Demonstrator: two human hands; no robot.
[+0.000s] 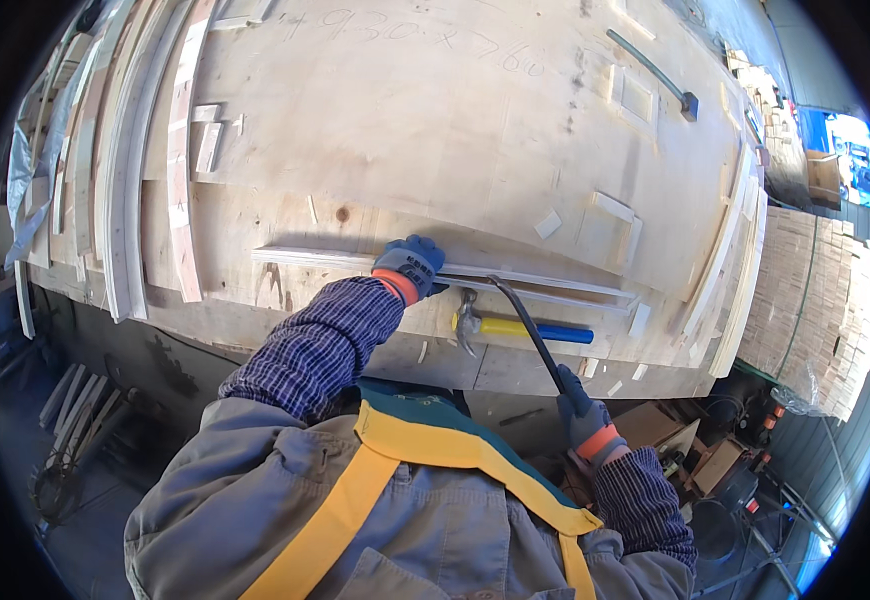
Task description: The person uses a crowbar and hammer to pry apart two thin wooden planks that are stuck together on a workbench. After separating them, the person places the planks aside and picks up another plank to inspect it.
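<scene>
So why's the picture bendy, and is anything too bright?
In the head view, the fisheye lens bends the tabletop's edges, glare washes out the blue patch at far right, the lower-left floor is dim, but the dark bar looks clear.

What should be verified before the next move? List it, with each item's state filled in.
1. Left hand on the strips: ok; how firmly it grips, cannot tell.
2. Bar held in the right hand: ok.
3. Bar tip against the strips: cannot tell; it shows beside them, but contact is unclear.
4. Claw hammer clear of the bar: not ok; in this view the bar crosses over its handle.
5. Gloves on both hands: ok.
6. Scraps cleared from around the strips: not ok; a scrap lies by their right end.
</scene>
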